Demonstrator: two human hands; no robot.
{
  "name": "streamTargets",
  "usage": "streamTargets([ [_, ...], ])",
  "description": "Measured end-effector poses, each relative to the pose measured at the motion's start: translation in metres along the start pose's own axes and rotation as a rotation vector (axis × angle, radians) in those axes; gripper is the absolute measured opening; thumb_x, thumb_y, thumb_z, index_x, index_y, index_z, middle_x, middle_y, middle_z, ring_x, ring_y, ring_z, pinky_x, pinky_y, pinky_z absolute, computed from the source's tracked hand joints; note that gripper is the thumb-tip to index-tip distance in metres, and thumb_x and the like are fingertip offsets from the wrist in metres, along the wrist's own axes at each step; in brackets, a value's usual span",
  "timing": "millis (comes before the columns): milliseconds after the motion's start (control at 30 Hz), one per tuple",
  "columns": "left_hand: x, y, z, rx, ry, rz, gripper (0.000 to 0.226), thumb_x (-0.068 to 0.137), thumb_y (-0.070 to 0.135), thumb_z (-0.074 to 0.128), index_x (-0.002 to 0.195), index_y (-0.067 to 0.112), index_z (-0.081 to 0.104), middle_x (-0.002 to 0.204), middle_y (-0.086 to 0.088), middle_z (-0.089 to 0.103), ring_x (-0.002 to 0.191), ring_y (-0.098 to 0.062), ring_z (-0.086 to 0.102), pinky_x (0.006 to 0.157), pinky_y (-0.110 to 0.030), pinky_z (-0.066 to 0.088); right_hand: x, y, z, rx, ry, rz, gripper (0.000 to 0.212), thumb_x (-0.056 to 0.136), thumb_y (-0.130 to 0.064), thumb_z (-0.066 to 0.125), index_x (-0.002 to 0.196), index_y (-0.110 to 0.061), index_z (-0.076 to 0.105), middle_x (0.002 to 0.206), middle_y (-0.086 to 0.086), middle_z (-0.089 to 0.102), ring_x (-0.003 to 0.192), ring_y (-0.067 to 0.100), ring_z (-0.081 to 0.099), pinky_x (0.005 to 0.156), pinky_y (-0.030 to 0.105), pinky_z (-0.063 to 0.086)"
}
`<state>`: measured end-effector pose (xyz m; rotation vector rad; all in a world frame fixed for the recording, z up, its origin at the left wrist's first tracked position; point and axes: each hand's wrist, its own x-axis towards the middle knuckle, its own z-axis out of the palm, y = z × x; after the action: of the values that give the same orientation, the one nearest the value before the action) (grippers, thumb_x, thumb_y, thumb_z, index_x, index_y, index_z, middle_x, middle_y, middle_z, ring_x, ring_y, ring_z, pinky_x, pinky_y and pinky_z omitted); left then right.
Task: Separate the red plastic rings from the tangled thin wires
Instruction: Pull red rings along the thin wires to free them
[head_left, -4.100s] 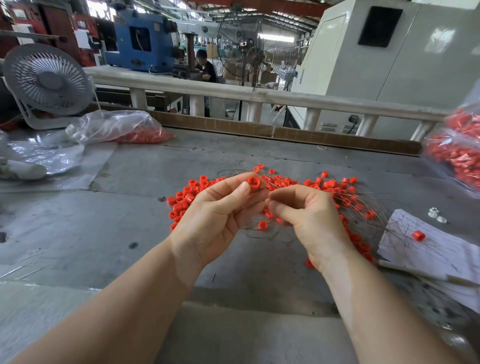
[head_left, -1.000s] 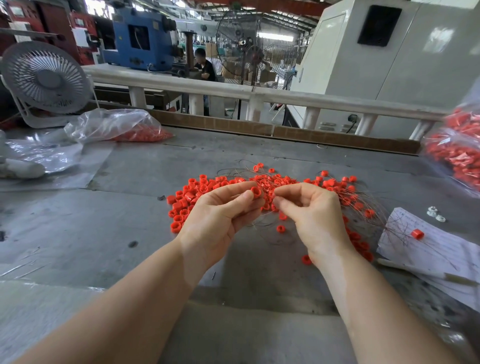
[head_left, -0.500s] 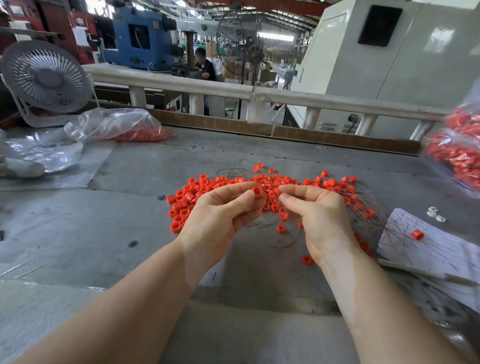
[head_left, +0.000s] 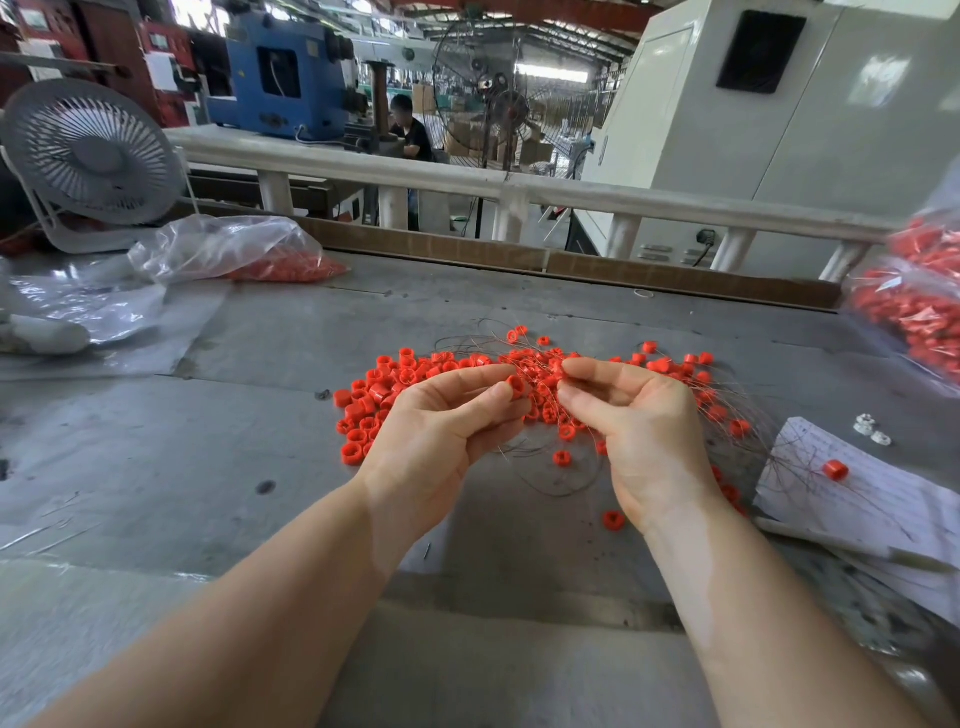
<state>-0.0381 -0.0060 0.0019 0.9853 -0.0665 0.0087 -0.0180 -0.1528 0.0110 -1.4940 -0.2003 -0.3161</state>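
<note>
Since half a second ago my right hand has drawn slightly right, away from my left hand, so a small gap now shows between the fingertips. I read that as a thin dark metal wire being pulled out of the small red plastic ring I'm working on.

My left hand has its fingers curled, thumb and forefinger pinching that ring. The ring's open end faces right, towards the other hand, so its short axis runs left to right. My right hand is also curled, its fingertips pinched together; I judge they grip a wire, though the strand itself is too fine to confirm.

The tangle of thin wires loops on the grey worktable just beneath and to the right of my hands, fanning out to the right. A pile of loose red rings lies on the left, beyond my left hand, and more rings remain threaded in the wires on the far side.
</note>
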Motion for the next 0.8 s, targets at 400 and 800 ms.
streamTargets([
  [400, -0.0017, 0.0004, 0.0009, 0.055, 0.003, 0.026, 0.023, 0.065, 0.011, 0.065, 0.087, 0.007, 0.068, 0.074, -0.004, 0.072, 0.071, -0.013, 0.069, 0.077, -0.028, 0.056, -0.0038, -0.0019, 0.0060, 0.195, -0.106, 0.087, 0.022, 0.081, 0.003, 0.063, 0.073, -0.016, 0.071, 0.070, 0.001, 0.071, 0.067, 0.007, 0.066, 0.061, 0.016, 0.051],
  [800, 0.0022, 0.0026, 0.0027, 0.074, 0.017, 0.033, 0.016, 0.072, 0.008, 0.063, 0.087, 0.006, 0.069, 0.074, -0.003, 0.072, 0.070, -0.012, 0.070, 0.069, -0.023, 0.058, -0.0017, 0.0030, 0.0030, 0.058, -0.012, 0.063, 0.021, 0.083, 0.000, 0.065, 0.074, -0.019, 0.070, 0.066, -0.004, 0.070, 0.065, 0.006, 0.064, 0.057, 0.018, 0.049],
])
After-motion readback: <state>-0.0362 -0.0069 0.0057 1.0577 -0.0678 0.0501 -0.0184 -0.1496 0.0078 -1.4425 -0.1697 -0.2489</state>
